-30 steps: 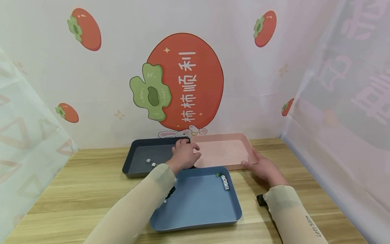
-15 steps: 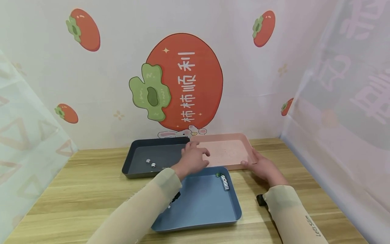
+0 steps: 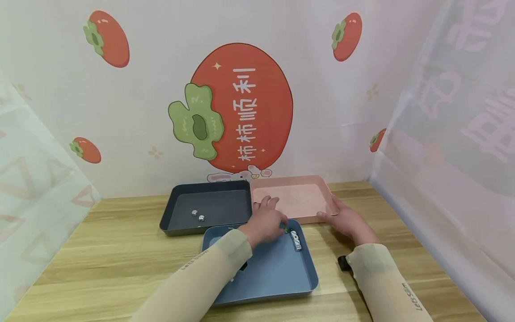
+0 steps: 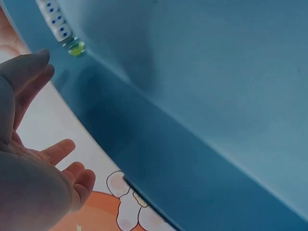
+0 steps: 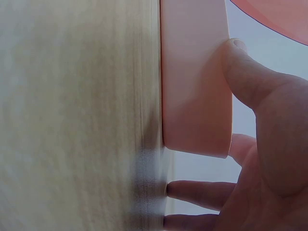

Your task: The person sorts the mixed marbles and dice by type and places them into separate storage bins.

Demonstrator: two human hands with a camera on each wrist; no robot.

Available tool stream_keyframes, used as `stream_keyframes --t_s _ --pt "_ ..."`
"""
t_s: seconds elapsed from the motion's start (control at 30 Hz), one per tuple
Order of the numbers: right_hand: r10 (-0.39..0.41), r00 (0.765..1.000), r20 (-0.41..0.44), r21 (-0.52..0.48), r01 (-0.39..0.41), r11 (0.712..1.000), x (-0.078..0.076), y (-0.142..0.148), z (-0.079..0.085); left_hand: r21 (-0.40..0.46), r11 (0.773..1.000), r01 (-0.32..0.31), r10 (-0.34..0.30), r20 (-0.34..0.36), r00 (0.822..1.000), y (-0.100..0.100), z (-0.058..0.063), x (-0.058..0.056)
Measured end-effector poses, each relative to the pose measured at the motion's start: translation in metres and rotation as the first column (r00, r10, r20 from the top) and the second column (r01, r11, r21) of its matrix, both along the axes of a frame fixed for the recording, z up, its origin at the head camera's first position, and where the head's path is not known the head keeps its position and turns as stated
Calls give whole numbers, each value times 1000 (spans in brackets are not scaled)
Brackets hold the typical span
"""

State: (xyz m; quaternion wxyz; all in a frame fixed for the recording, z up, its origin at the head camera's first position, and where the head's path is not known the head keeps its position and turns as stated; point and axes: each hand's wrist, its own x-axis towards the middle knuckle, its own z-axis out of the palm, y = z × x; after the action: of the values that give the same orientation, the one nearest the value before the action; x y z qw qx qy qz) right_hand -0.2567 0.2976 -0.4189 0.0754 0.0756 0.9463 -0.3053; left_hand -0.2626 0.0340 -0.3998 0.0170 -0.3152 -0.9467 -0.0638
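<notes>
In the head view my left hand point(image 3: 265, 222) hangs over the far edge of the blue tray point(image 3: 277, 273), fingers spread and nothing held. Its thumb side is near a green glass marble point(image 3: 287, 230) and a row of white dice point(image 3: 296, 241) along that tray's right wall. The left wrist view shows the marble point(image 4: 76, 47) at the end of the dice row point(image 4: 57, 20), apart from the fingers. My right hand point(image 3: 349, 221) holds the near right corner of the pink tray point(image 3: 297, 197). In the right wrist view its thumb point(image 5: 240, 62) lies against the rim.
A dark grey tray point(image 3: 217, 197) stands left of the pink one, with a few white dice point(image 3: 201, 218) inside. All three trays sit close together on the wooden table point(image 3: 120, 250). A printed cloth point(image 3: 314, 134) rises behind. My left forearm covers part of the blue tray.
My left hand has moved right and nearer, from over the dark tray's right end to over the blue tray, close to the marble. My right hand stays at the pink tray's corner.
</notes>
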Motion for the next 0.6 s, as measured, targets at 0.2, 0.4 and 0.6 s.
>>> stream_keyframes --t_s 0.2,0.4,0.6 --pt "-5 1000 9 -16 6 1000 0 0 1 -64 998 -6 5 -15 1000 3 -6 2" --pt "12 1000 -6 -11 -12 1000 -1 0 1 -52 999 -10 9 -18 1000 5 -9 1" --pt "10 1000 -8 -8 -10 1000 0 0 0 -48 999 5 -7 -36 999 10 -14 0"
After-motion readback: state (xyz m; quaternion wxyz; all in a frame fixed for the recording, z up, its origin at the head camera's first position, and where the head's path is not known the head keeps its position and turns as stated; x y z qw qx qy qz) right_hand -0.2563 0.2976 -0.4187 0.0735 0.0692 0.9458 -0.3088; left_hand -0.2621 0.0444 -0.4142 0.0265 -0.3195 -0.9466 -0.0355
